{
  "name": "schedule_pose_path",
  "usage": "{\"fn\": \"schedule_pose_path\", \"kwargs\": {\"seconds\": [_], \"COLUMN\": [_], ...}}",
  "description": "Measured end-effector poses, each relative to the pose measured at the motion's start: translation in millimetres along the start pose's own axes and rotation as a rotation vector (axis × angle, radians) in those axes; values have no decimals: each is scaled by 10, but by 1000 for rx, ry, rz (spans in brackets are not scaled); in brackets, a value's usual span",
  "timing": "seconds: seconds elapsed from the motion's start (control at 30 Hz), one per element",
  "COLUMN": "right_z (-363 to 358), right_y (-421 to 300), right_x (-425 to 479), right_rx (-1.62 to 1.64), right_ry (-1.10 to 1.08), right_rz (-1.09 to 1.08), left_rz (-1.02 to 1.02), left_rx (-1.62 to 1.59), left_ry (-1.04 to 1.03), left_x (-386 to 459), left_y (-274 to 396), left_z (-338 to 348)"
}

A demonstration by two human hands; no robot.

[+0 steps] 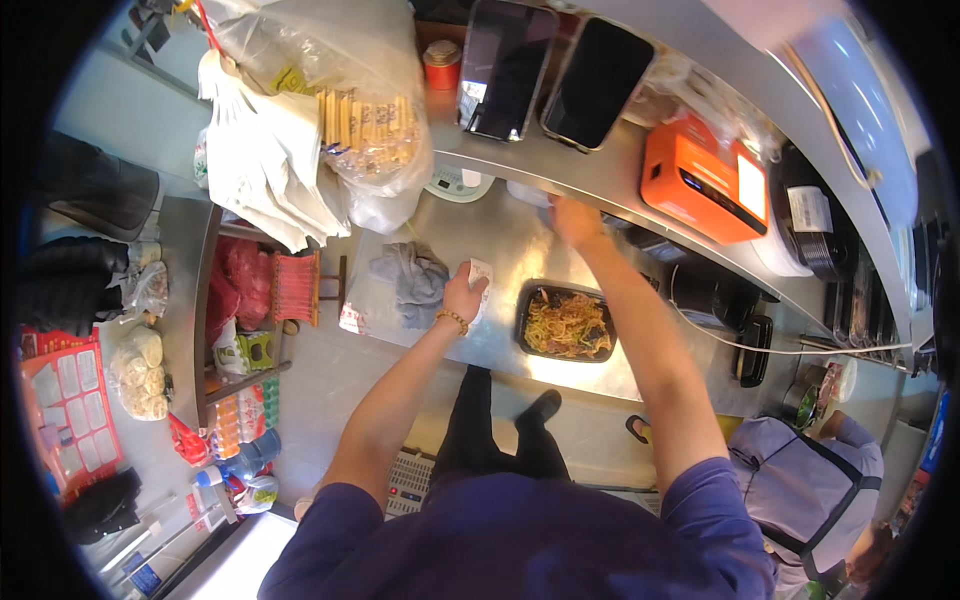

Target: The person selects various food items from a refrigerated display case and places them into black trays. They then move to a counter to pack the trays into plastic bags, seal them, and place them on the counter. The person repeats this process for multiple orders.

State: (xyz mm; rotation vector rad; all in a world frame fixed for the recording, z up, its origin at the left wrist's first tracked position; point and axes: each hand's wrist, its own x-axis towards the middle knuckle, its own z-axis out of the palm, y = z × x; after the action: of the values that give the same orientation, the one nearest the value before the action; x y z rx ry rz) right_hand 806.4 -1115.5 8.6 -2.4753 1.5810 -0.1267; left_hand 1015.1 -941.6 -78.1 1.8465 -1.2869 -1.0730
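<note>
My left hand (464, 292) holds a white paper slip (481, 289) that bears writing, over the steel counter (517, 240). A beaded bracelet circles that wrist. Just left of it lies a crumpled grey cloth (412, 281). My right hand (577, 223) reaches under the front edge of the shelf, by a translucent plastic lid or container (529, 193). Its fingertips are partly hidden, so I cannot tell whether they grip it. Between my arms stands an uncovered black plastic tray (523, 330) of noodle-like food (568, 324).
A digital scale (459, 184) stands at the counter's back. Above, the shelf holds two phones (506, 71) and an orange printer (703, 180). Bags of wrapped chopsticks (367, 124) and white bags (262, 150) hang at left. A cable (787, 349) crosses at right, near another person (806, 487).
</note>
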Motion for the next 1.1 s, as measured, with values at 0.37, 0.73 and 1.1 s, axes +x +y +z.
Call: {"fn": "schedule_pose_path", "kwargs": {"seconds": [0.37, 0.73, 1.1], "right_z": [-615, -347, 449], "right_y": [-313, -3, 717], "right_x": [-1211, -2919, -2726], "right_rx": [18, 1391, 1021], "right_ry": [321, 73, 185], "right_rz": [-607, 572, 695], "left_rz": [-192, -127, 60], "left_rx": [-909, -615, 262], "left_ry": [-198, -268, 141], "left_x": [-310, -902, -780], "left_y": [261, 407, 334], "left_z": [-166, -324, 640]}}
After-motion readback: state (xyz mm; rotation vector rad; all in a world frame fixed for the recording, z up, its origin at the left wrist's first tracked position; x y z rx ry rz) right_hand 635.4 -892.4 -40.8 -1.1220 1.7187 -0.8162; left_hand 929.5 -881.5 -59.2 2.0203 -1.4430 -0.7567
